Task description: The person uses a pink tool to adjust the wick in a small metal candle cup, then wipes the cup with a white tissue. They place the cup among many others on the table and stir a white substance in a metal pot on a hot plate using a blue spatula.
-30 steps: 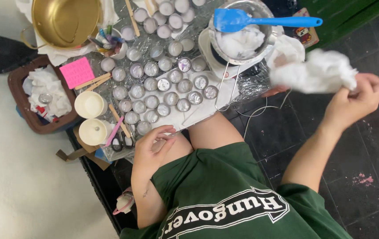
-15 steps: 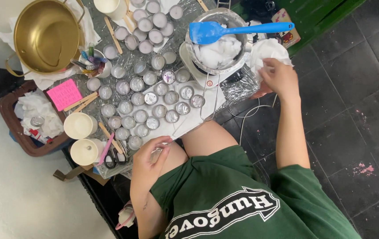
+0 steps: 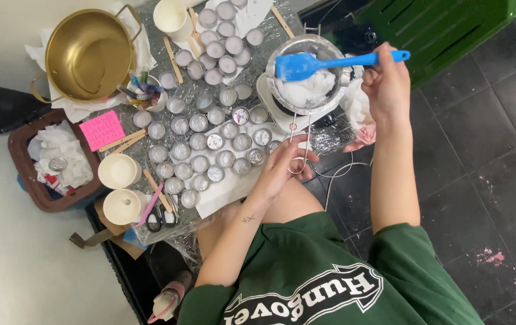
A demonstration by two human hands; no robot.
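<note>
Left hand [image 3: 285, 165], fingers loosely spread, touches the wire handle [image 3: 300, 144] of the metal sieve [image 3: 309, 75], which rests over the foil-covered surface [image 3: 210, 90] beside rows of small round tins [image 3: 201, 141]. White wax [image 3: 309, 90] fills the sieve. Right hand [image 3: 385, 84] grips the blue spatula [image 3: 330, 63] by its handle, blade over the wax.

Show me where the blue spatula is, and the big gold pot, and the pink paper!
blue spatula [image 3: 299, 65], head view, on its flat blade.
gold pot [image 3: 87, 55], head view, on the inside of its bowl.
pink paper [image 3: 102, 129], head view, on the middle of the sheet.
</note>
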